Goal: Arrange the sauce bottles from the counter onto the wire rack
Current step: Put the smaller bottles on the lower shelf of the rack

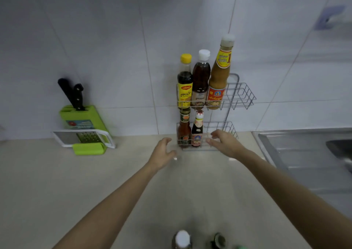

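Both hands are empty, with fingers spread and released: the left hand (163, 151) beside the wire rack (240, 96), the right hand (224, 144) just at its lower basket. Five bottles stand in the rack already. Two more bottles (182, 239) wait on the worktop (95, 182), well behind the fingers (near the person's body). A careless pull back of the arms could knock them over.

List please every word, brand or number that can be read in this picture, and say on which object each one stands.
"1": large red numeral on the neck label of the tall tan sauce bottle, upper tier of the wire rack.
Yellow-capped bottle: red logo and Thai script, too blurred to read surely.
Other bottle labels and the sticker on the green knife block: too small or blurred.
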The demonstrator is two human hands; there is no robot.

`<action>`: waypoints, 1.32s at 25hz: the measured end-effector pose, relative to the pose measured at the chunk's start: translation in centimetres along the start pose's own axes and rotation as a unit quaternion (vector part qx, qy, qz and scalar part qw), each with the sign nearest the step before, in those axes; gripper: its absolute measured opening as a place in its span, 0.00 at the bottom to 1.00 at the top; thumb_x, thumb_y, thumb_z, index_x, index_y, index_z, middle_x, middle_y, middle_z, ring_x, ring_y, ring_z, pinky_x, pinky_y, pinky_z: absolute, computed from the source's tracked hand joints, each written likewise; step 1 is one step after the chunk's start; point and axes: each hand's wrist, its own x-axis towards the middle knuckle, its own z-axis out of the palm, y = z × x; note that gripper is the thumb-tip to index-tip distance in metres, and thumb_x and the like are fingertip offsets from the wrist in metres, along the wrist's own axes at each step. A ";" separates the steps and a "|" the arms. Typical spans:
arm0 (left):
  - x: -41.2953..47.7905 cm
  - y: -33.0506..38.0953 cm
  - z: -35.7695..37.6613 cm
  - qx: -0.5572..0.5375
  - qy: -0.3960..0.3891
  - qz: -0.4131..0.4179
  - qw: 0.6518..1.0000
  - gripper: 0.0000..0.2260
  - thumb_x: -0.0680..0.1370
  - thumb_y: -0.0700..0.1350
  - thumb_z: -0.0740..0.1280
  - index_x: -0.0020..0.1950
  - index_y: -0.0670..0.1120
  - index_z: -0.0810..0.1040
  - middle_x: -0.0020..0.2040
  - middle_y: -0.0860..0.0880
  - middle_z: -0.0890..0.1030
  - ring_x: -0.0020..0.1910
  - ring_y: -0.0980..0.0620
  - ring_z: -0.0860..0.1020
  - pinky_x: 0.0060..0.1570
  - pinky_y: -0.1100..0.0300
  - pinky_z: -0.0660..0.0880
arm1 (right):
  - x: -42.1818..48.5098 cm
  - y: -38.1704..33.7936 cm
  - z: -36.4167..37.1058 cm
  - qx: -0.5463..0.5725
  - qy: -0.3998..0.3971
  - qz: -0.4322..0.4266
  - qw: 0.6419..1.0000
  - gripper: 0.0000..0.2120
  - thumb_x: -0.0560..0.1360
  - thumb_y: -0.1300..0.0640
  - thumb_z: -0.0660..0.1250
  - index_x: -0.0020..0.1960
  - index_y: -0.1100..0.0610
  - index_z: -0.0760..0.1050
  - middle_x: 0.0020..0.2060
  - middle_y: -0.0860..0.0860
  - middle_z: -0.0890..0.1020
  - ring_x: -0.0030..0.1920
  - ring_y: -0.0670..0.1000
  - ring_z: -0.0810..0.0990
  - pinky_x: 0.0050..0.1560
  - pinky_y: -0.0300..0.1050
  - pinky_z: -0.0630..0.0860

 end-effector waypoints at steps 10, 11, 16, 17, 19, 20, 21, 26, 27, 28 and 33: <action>-15.8 -7.3 1.8 0.110 -0.360 0.071 0.924 0.29 0.71 0.38 0.72 0.70 0.44 0.68 0.69 0.47 0.73 0.68 0.50 0.72 0.68 0.57 0.69 | -15.0 -6.9 3.4 0.061 -0.159 -0.091 0.981 0.17 0.68 0.38 0.71 0.47 0.50 0.79 0.34 0.44 0.81 0.32 0.39 0.76 0.35 0.33 0.72; -16.8 -7.6 2.3 0.089 -0.366 0.068 0.924 0.32 0.69 0.42 0.74 0.71 0.46 0.68 0.68 0.49 0.74 0.67 0.52 0.73 0.68 0.55 0.70 | -16.2 -7.6 3.8 0.056 -0.176 -0.101 0.978 0.20 0.65 0.36 0.73 0.48 0.48 0.78 0.36 0.44 0.81 0.33 0.39 0.77 0.37 0.33 0.73; -19.9 -7.9 3.9 -0.076 -0.272 0.048 0.958 0.25 0.68 0.48 0.78 0.63 0.49 0.75 0.58 0.54 0.82 0.58 0.58 0.80 0.63 0.55 0.76 | -19.0 -9.2 6.1 -0.030 -0.175 -0.177 0.968 0.18 0.65 0.41 0.74 0.51 0.49 0.78 0.43 0.45 0.81 0.41 0.44 0.79 0.44 0.40 0.77; -20.1 -7.9 4.0 -0.093 -0.252 0.046 0.962 0.23 0.69 0.46 0.78 0.62 0.48 0.76 0.56 0.54 0.82 0.56 0.59 0.80 0.63 0.55 0.76 | -18.9 -9.4 6.2 -0.043 -0.156 -0.180 0.970 0.16 0.67 0.43 0.73 0.50 0.50 0.78 0.43 0.46 0.81 0.41 0.45 0.78 0.44 0.42 0.76; -20.2 -7.4 3.9 -0.117 -0.208 0.041 0.970 0.20 0.70 0.44 0.77 0.61 0.47 0.78 0.54 0.53 0.82 0.53 0.56 0.81 0.61 0.54 0.76 | -18.2 -9.7 5.9 -0.045 -0.115 -0.155 0.980 0.14 0.71 0.46 0.71 0.52 0.53 0.79 0.43 0.48 0.82 0.42 0.47 0.78 0.46 0.44 0.75; -20.0 -6.7 3.6 -0.134 -0.189 0.040 0.972 0.19 0.71 0.44 0.76 0.60 0.47 0.78 0.53 0.51 0.82 0.52 0.54 0.81 0.59 0.54 0.77 | -17.7 -10.0 5.2 -0.032 -0.098 -0.139 0.985 0.14 0.72 0.47 0.70 0.53 0.54 0.80 0.43 0.49 0.82 0.43 0.49 0.79 0.46 0.45 0.75; -19.8 -5.9 3.2 -0.164 -0.177 0.039 0.970 0.17 0.72 0.44 0.75 0.60 0.46 0.78 0.51 0.50 0.82 0.50 0.52 0.81 0.56 0.55 0.77 | -17.1 -10.3 4.3 -0.015 -0.081 -0.124 0.989 0.15 0.73 0.47 0.70 0.55 0.55 0.79 0.44 0.51 0.82 0.44 0.50 0.80 0.47 0.46 0.75; -17.2 1.9 -0.8 -0.295 -0.143 0.067 0.942 0.18 0.73 0.53 0.71 0.62 0.50 0.78 0.53 0.51 0.85 0.51 0.53 0.84 0.49 0.62 0.79 | -13.8 -13.6 -3.1 0.161 -0.007 -0.127 0.979 0.12 0.78 0.51 0.64 0.56 0.57 0.78 0.45 0.52 0.80 0.46 0.53 0.79 0.48 0.47 0.78; -16.6 3.9 -1.8 -0.307 -0.146 0.078 0.937 0.20 0.73 0.54 0.70 0.63 0.50 0.78 0.53 0.52 0.85 0.52 0.54 0.84 0.48 0.62 0.79 | -13.1 -14.5 -4.8 0.194 -0.006 -0.136 0.972 0.12 0.79 0.50 0.63 0.56 0.56 0.77 0.48 0.54 0.81 0.49 0.55 0.80 0.50 0.49 0.79; -16.1 5.8 -2.7 -0.316 -0.150 0.087 0.933 0.20 0.73 0.55 0.69 0.64 0.51 0.77 0.54 0.52 0.85 0.52 0.54 0.84 0.48 0.63 0.79 | -12.6 -15.4 -6.6 0.217 -0.013 -0.148 0.965 0.13 0.79 0.50 0.62 0.57 0.57 0.77 0.50 0.56 0.81 0.51 0.56 0.81 0.53 0.50 0.80; -14.0 11.9 -5.4 -0.351 -0.165 0.133 0.912 0.22 0.74 0.52 0.67 0.67 0.46 0.75 0.59 0.46 0.82 0.57 0.46 0.80 0.56 0.52 0.75 | -11.7 -17.9 -13.9 0.262 -0.058 -0.201 0.942 0.15 0.80 0.49 0.59 0.63 0.54 0.75 0.54 0.50 0.81 0.53 0.45 0.82 0.51 0.44 0.82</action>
